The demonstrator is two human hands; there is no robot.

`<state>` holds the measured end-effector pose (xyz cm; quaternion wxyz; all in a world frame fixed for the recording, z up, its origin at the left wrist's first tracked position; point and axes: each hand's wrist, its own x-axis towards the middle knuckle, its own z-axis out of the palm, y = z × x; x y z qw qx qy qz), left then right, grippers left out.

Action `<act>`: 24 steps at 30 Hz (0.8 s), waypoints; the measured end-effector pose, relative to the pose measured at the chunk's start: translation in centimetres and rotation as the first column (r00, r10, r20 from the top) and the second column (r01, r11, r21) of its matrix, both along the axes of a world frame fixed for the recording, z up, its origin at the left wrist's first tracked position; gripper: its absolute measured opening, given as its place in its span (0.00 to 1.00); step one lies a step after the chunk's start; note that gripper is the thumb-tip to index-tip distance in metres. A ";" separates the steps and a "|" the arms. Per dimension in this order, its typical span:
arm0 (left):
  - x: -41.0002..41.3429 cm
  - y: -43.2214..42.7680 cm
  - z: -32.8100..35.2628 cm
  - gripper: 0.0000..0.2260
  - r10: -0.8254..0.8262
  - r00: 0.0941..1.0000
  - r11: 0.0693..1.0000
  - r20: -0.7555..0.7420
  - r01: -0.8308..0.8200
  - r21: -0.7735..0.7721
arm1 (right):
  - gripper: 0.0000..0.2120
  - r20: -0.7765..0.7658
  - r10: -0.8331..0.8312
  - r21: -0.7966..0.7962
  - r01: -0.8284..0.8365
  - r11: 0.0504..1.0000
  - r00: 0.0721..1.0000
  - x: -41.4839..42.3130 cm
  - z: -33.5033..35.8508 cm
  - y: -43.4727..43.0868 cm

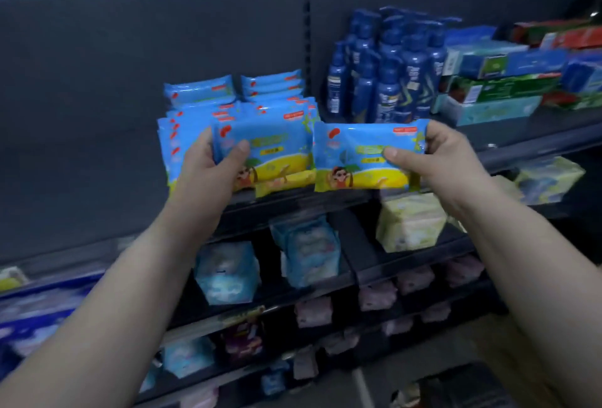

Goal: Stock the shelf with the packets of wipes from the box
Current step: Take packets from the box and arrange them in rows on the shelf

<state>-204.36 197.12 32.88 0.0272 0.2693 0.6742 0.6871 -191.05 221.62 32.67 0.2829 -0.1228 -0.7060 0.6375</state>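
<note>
My left hand [213, 166] grips a blue and yellow packet of wipes [273, 150] at its left end, in front of the shelf. My right hand [433, 160] holds a second, identical packet of wipes [358, 153] by its right end, level with the first and just to its right. Behind them several more wipe packets [228, 104] stand stacked on the dark top shelf [521, 144]. The box is not in view.
Dark blue pump bottles [387, 69] stand right of the stacked wipes, with toothpaste boxes [501, 82] further right. Lower shelves hold pale blue [306, 251], yellow-green [410, 222] and pink soft packs [378, 293]. The shelf space left of the wipes shows only its dark back panel [97, 114].
</note>
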 end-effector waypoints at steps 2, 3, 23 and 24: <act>-1.9 -2.6 0.3 0.10 0.028 0.999 0.999 0.024 -0.029 0.020 | 0.12 -0.011 0.037 0.002 -0.037 0.999 0.999 -2.7 0.1 -1.6; -2.7 -3.7 0.4 0.11 0.039 0.999 0.999 0.038 -0.040 0.030 | 0.12 -0.008 0.051 0.003 -0.051 0.999 0.999 -4.0 0.0 -2.2; -8.9 -7.4 -1.0 0.15 0.239 0.897 0.726 -0.372 -0.420 -0.544 | 0.20 0.238 -0.099 0.426 -0.012 0.905 0.966 -13.1 -1.1 -3.9; -9.1 -7.2 -1.1 0.17 0.239 0.891 0.707 -0.386 -0.432 -0.560 | 0.21 0.252 -0.133 0.456 0.004 0.890 0.959 -13.4 -1.1 -4.0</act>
